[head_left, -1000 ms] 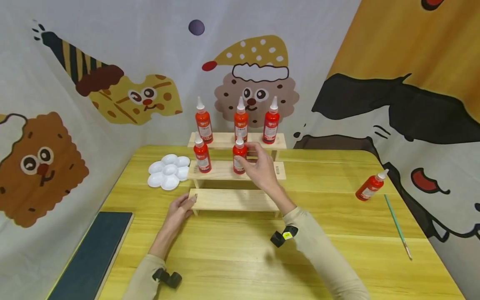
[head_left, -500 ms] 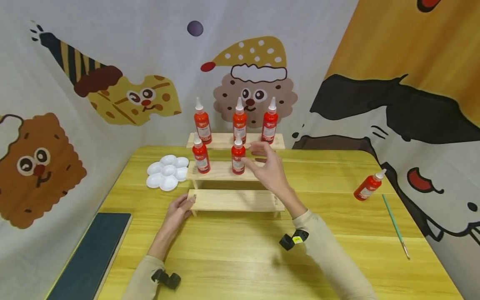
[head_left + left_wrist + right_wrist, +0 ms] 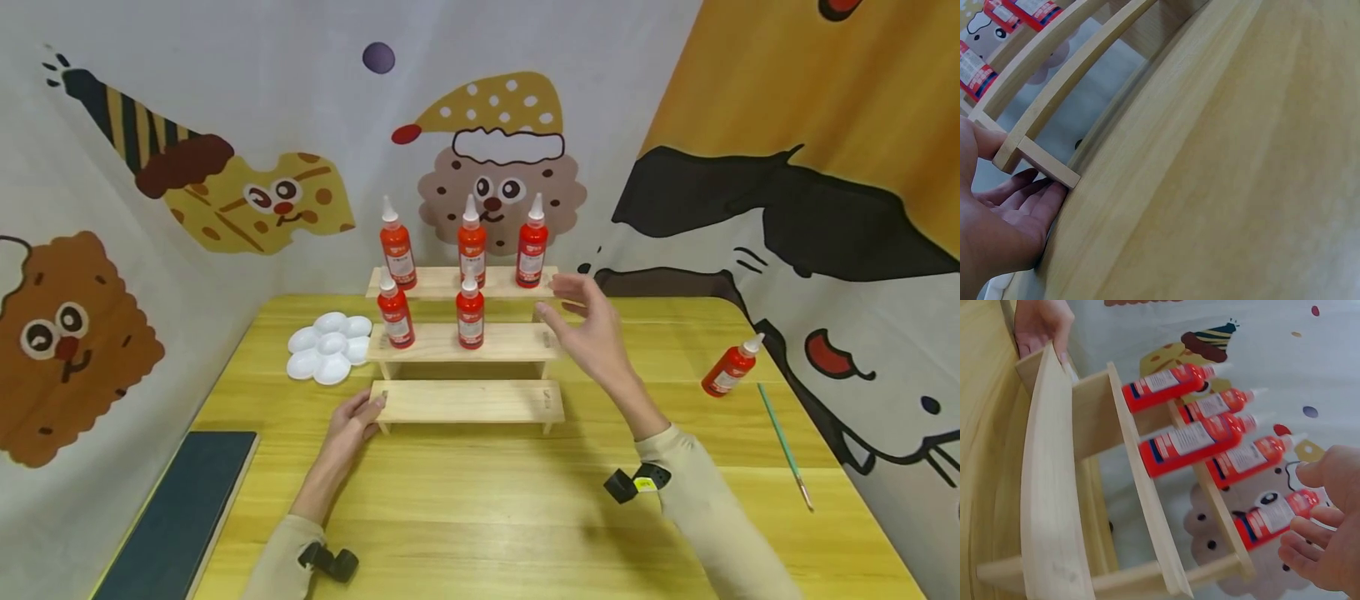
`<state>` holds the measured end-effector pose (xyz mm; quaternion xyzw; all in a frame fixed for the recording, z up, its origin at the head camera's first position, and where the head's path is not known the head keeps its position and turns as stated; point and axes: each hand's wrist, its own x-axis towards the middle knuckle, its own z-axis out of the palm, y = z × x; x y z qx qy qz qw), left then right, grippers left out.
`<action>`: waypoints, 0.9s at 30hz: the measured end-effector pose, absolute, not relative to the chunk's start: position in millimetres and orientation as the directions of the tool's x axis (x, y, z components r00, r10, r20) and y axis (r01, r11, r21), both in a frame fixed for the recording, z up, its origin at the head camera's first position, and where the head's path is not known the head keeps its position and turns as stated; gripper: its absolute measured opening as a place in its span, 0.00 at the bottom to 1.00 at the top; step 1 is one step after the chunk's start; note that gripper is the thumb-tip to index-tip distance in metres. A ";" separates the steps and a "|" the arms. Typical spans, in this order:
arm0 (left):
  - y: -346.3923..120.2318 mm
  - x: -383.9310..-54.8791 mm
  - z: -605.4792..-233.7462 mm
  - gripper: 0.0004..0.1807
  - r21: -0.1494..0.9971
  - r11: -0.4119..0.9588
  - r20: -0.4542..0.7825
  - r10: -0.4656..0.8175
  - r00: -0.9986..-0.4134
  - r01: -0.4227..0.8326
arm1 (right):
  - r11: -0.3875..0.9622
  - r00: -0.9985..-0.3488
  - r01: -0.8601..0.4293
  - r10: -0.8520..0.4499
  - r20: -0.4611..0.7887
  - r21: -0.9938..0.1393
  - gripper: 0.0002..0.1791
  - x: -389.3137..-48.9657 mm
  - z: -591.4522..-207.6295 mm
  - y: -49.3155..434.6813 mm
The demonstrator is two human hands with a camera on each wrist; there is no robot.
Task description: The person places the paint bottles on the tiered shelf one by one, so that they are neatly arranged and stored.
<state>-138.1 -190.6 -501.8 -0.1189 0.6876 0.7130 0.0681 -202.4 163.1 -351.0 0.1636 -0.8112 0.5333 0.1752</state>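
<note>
A three-tier wooden display stand [image 3: 467, 402] stands on the table. My left hand [image 3: 350, 427] grips the left end of its lowest step, thumb over the top and fingers by the leg [image 3: 1050, 164]. Three red paint bottles with white nozzle tips stand on the top step, the rightmost bottle [image 3: 532, 252] nearest my other hand. On the middle step are two more, one at the left [image 3: 396, 318] and one in the centre [image 3: 470, 320]. My right hand [image 3: 592, 332] hovers just right of the middle step, fingers loosely bent and holding nothing.
Another red paint bottle [image 3: 729, 371] stands at the right of the table, beside a green-handled paintbrush [image 3: 783, 446]. A white flower-shaped palette [image 3: 327, 347] lies left of the stand. A dark flat board [image 3: 180, 517] lies along the left edge. Printed cloth [image 3: 300, 75] hangs behind.
My right hand has let go of the middle step's centre bottle and drawn away to the right. The bottle stays upright there. My left hand keeps its grip on the stand.
</note>
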 end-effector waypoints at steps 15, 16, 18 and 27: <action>-191.7 -138.0 -502.2 0.35 0.965 -0.030 -0.261 -0.064 -0.963 -0.260 | 0.508 -0.840 -0.432 0.075 0.538 -0.745 0.28 -201.6 -341.4 227.4; -192.0 -137.9 -502.1 0.34 0.964 -0.032 -0.264 -0.067 -0.962 -0.263 | 0.520 -0.839 -0.421 0.088 0.537 -0.743 0.29 -201.3 -340.6 231.7; -192.6 -137.8 -502.1 0.35 0.964 -0.032 -0.266 -0.068 -0.962 -0.264 | 0.542 -0.840 -0.395 0.113 0.531 -0.742 0.30 -200.8 -339.0 240.4; -191.5 -137.9 -501.2 0.33 0.966 -0.051 -0.257 -0.061 -0.964 -0.254 | 0.604 -0.841 -0.253 0.250 0.481 -0.756 0.37 -195.7 -336.1 276.2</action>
